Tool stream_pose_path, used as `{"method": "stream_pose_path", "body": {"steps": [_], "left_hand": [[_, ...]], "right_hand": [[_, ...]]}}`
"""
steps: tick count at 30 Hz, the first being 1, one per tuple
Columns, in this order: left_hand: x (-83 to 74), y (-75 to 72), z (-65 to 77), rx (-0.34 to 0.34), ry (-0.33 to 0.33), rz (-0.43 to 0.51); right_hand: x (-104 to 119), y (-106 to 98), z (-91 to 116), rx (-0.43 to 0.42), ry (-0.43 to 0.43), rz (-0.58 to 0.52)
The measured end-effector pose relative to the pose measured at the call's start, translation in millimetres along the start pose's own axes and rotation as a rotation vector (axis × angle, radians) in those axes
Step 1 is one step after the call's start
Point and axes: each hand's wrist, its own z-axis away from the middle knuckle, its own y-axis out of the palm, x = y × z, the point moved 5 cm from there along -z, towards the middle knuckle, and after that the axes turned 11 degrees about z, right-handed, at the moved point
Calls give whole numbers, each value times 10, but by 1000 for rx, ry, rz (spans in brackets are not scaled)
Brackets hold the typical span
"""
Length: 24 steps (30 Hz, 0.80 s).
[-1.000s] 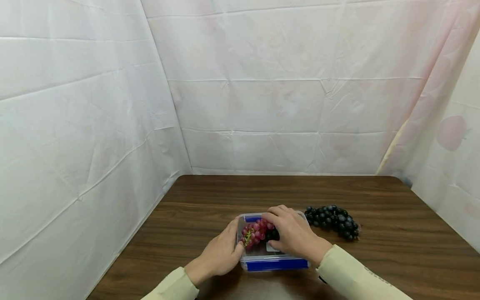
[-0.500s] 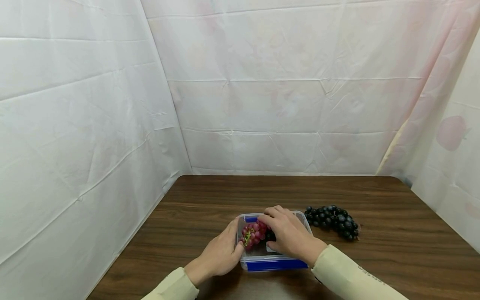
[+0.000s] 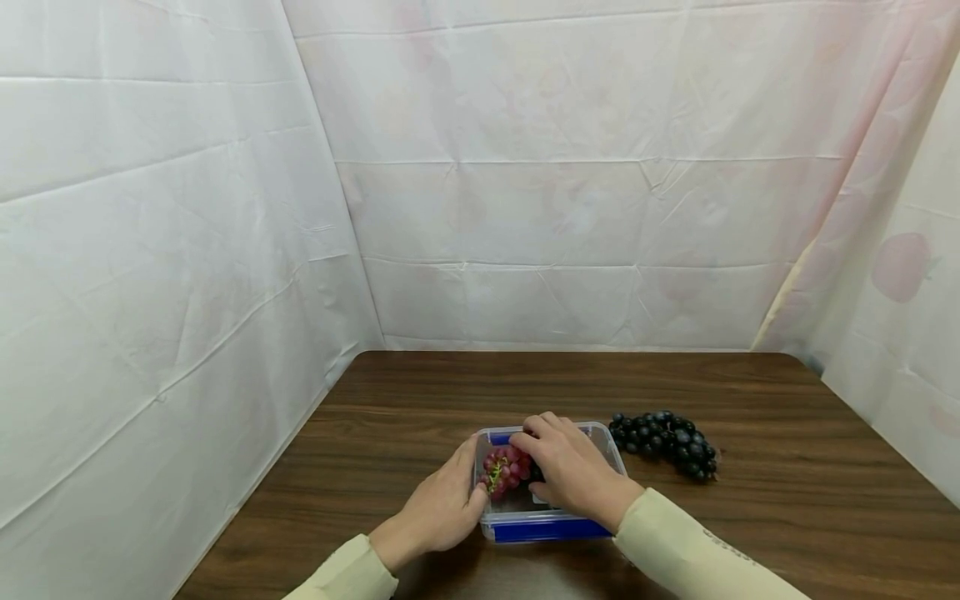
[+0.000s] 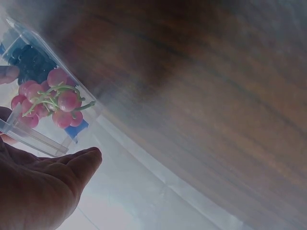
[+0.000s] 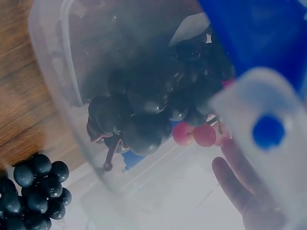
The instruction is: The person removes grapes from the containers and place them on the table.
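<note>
A clear plastic box [image 3: 517, 508] with blue latches holds a bunch of red grapes [image 3: 502, 471] at its left and a bunch of dark grapes [image 5: 148, 105] beside it. My left hand [image 3: 442, 504] rests along the box's left wall, fingers extended, thumb by the near left corner. Reaching into the box from the right, my right hand [image 3: 566, 467] curls its fingers and thumb around the dark bunch, with fingertips right by the red grapes. That hand covers most of the dark bunch in the head view. Red grapes with green stems [image 4: 53, 98] show through the wall in the left wrist view.
Another bunch of dark grapes [image 3: 667, 446] lies on the wooden table [image 3: 420, 392] just beyond the box's right side. White cloth curtains [image 3: 487, 217] enclose the table at the back and both sides.
My right hand has shifted slightly left inside the box, with the dark grapes under it, and now covers more of the red bunch. My left hand has stayed in place.
</note>
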Motion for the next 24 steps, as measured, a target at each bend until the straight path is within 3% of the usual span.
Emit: {"method": "stream_pose_path", "body": {"steps": [24], "left_hand": [[4, 3, -1, -2, 13, -19]], "right_hand": [[22, 149, -88, 38, -17, 53]]}}
